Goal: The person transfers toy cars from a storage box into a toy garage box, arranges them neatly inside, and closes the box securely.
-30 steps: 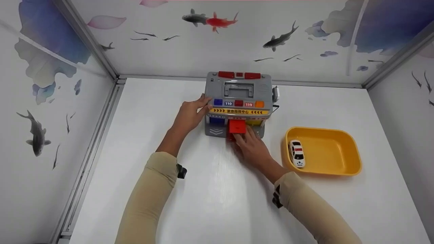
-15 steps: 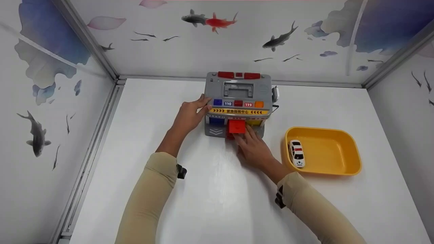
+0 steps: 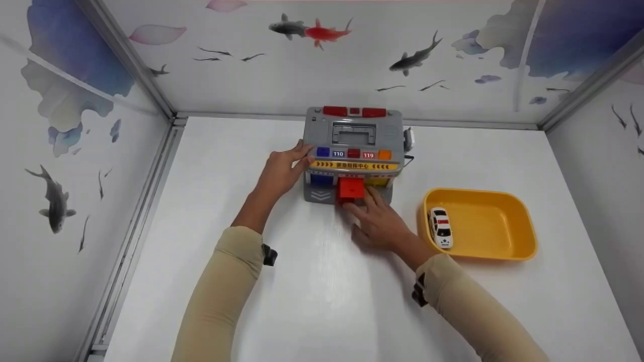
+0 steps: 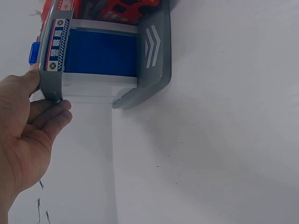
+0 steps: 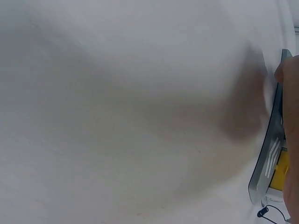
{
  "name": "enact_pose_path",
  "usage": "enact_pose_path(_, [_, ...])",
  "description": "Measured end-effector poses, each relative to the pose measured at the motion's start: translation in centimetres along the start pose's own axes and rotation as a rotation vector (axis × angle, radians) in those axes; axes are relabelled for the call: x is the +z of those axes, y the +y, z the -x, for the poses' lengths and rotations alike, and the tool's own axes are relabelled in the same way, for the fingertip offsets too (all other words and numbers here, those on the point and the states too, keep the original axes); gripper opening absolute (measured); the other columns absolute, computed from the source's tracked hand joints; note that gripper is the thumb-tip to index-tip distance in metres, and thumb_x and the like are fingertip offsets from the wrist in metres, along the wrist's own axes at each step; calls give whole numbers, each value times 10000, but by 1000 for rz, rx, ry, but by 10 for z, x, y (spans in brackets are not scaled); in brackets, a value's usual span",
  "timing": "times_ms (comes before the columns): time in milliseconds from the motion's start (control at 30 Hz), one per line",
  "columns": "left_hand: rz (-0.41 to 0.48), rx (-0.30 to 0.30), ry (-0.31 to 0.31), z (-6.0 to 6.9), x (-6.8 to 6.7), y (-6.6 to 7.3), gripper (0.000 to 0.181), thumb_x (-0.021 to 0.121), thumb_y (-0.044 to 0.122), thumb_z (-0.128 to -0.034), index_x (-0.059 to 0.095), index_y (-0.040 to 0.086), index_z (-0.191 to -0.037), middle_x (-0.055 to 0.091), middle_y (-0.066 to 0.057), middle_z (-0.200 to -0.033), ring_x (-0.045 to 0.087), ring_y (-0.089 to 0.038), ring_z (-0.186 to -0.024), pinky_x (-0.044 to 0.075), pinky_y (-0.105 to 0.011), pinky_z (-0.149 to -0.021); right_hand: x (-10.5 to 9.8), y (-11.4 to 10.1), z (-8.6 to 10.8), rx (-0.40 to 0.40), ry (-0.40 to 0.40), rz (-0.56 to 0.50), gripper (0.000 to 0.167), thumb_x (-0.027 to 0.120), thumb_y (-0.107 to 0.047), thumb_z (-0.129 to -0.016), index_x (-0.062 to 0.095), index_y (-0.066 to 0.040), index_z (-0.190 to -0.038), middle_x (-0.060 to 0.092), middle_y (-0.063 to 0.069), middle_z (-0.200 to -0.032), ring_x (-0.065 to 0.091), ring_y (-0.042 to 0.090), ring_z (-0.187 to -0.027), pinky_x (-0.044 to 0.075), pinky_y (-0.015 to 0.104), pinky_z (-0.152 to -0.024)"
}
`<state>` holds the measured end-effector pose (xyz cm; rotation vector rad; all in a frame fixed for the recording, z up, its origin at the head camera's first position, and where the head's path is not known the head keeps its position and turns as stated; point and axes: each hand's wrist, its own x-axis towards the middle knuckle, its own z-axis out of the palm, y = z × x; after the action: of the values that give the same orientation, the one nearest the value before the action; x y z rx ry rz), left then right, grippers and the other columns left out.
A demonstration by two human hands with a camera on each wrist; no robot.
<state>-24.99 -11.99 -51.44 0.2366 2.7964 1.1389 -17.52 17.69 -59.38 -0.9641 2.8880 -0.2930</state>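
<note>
A grey toy garage (image 3: 321, 131) stands on the table near the back wall, with coloured buttons on its roof. My left hand (image 3: 283, 170) grips the roof's left edge, thumb above and fingers beneath in the left wrist view. The red door (image 3: 351, 188) of the middle bay is swung up. In the left wrist view, a red toy vehicle (image 4: 126, 10) is in that bay, partly cut off by the frame. My right hand (image 3: 381, 222) has its fingers stretched toward the bay's right side, thumb apart; their exact contact is hidden. The right wrist view shows only this hand's edge.
To the right stands a yellow bin (image 3: 495, 195) with a white toy car (image 3: 441, 229) at its left side. A blue door (image 4: 100, 53) and a yellow door (image 5: 280, 170) flank the middle bay. Printed wall panels (image 3: 352, 75) enclose the table.
My right hand has drawn back slightly to the right, its thumb coming away from the front of the middle bay. The left hand and garage have stayed in place.
</note>
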Motion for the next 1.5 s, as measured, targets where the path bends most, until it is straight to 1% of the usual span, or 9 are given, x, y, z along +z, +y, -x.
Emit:
enact_pose_path(133, [-7,-6,-6,0,0,0,551,593,516,-1123,563,279,-1619,462,-77,-1706,492,-300,-1596,418,-473,-1327,-1,2,0,-1,12,33,583,657,-306,-1079,444,-297,-1621,330,234,-1770,277,517,-1655,411,656,-1300])
enact_pose_path(267, [-20,-9,-9,0,0,0,553,590,514,-1126,557,274,-1623,456,-76,-1710,492,-301,-1596,414,-474,-1329,-1,3,1,10,39,66,628,678,-303,-1083,415,-228,-1649,299,203,-1784,297,491,-1645,440,640,-1285])
enact_pose_path(467, [-13,4,9,0,0,1,526,614,467,-1128,576,262,-1610,479,-92,-1697,507,-308,-1584,422,-475,-1324,-2,2,0,1,63,112,645,675,-300,-1089,419,-149,-1661,362,189,-1754,344,468,-1614,441,628,-1291])
enact_pose_path(600, [-9,21,21,1,0,0,514,623,450,-1126,591,257,-1600,495,-106,-1686,516,-317,-1575,429,-481,-1319,-2,-1,0,2,48,143,672,677,-316,-1089,419,-133,-1682,403,154,-1754,361,460,-1607,426,626,-1303])
enact_pose_path(800, [-18,30,29,1,-1,0,513,614,460,-1129,591,259,-1600,486,-102,-1689,521,-314,-1570,434,-480,-1315,-2,-6,0,24,6,175,694,665,-366,-1090,427,-110,-1690,410,136,-1774,347,458,-1646,382,638,-1327])
enact_pose_path(1033, [-16,17,16,1,0,1,523,613,471,-1127,575,273,-1610,478,-96,-1695,510,-309,-1580,428,-477,-1318,-3,-7,-5,50,15,204,658,664,-394,-1090,489,-83,-1643,402,169,-1768,367,465,-1631,363,639,-1338])
enact_pose_path(1267, [-28,19,10,1,0,1,523,591,486,-1136,572,272,-1613,474,-103,-1700,498,-320,-1588,419,-488,-1325,-3,-4,-12,86,23,193,707,663,-370,-1078,422,-90,-1681,365,146,-1781,332,439,-1622,388,648,-1322])
enact_pose_path(1400, [-23,23,10,1,-1,1,523,588,486,-1138,575,264,-1611,471,-101,-1700,498,-306,-1588,418,-474,-1326,-4,-3,-16,90,41,201,741,657,-356,-1067,376,-87,-1698,383,140,-1759,343,437,-1589,414,656,-1299])
enact_pose_path(1500, [-14,32,13,1,-1,1,522,592,480,-1139,581,250,-1608,471,-102,-1699,508,-302,-1582,421,-467,-1324,-5,-3,-18,85,42,209,727,638,-347,-1068,371,-77,-1688,413,151,-1731,354,444,-1565,415,665,-1287])
